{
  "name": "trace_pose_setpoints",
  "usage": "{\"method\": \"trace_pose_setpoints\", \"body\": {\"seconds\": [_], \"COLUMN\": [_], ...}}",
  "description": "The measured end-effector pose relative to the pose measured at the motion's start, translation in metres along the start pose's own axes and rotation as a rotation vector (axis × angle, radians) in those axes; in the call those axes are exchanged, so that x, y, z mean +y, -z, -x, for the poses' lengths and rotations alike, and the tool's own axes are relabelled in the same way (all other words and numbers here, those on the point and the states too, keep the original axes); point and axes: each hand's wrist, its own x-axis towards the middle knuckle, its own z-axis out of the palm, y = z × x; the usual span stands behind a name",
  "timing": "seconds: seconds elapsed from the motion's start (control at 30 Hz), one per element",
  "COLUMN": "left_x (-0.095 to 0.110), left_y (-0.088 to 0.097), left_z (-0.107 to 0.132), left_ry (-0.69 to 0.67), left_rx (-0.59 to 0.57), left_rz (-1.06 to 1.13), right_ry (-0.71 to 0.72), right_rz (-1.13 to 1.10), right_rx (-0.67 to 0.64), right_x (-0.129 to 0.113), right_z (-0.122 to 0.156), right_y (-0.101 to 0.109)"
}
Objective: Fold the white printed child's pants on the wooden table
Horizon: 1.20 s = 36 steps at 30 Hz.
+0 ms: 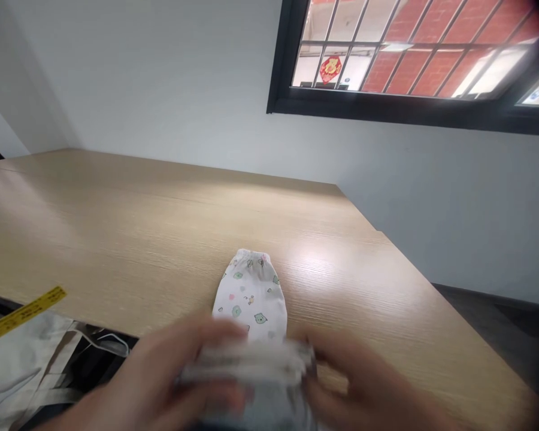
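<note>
A white cloth sleeve cover (251, 293) with small green animal prints lies flat on the table, its gathered elastic end pointing away from me. Just in front of it, my left hand (161, 371) and my right hand (354, 380) grip a bunched whitish-grey cloth (256, 365) from either side. Motion smears both hands and this cloth, so its exact kind is unclear. The fingers of each hand curl around its gathered edge. My hands and the held cloth hide the near part of the sleeve cover.
The light wooden table (130, 221) reaches back to a pale wall (170, 78), with its right edge slanting toward me. At lower left, a yellow printed strip (24, 314) lies over a white bag (22, 365). A barred window (408, 54) is at upper right.
</note>
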Motion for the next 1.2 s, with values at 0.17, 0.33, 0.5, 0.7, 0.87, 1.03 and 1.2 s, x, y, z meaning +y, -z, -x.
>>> {"method": "trace_pose_setpoints", "body": {"seconds": [0.17,0.33,0.5,0.7,0.87,1.03,1.2], "left_x": [-0.057,-0.119,-0.098,-0.045,-0.087,-0.136,-0.131], "left_y": [-0.027,-0.069,-0.063,-0.062,-0.097,-0.104,-0.083], "left_z": [-0.088,-0.107,-0.083,-0.062,-0.088,-0.140,-0.144], "left_ry": [0.191,0.196,0.106,-0.145,-0.362,-0.282,-0.186], "left_rx": [-0.068,-0.094,-0.101,-0.609,-0.658,-0.430,-0.298], "left_rz": [-0.098,-0.164,-0.125,0.357,-0.122,-0.439,-0.476], "right_ry": [-0.063,-0.085,0.352,0.551,0.501,0.517,0.585], "right_rz": [0.175,0.316,0.507,0.549,0.488,0.418,0.372], "right_rx": [0.242,0.251,0.367,-0.211,-0.381,-0.405,-0.354], "right_x": [0.034,0.091,0.086,0.048,0.035,0.025,0.021], "right_z": [-0.076,-0.116,-0.090,-0.051,-0.040,-0.028,-0.023], "right_y": [0.037,0.038,0.026,-0.018,-0.035,-0.036,-0.033]}}
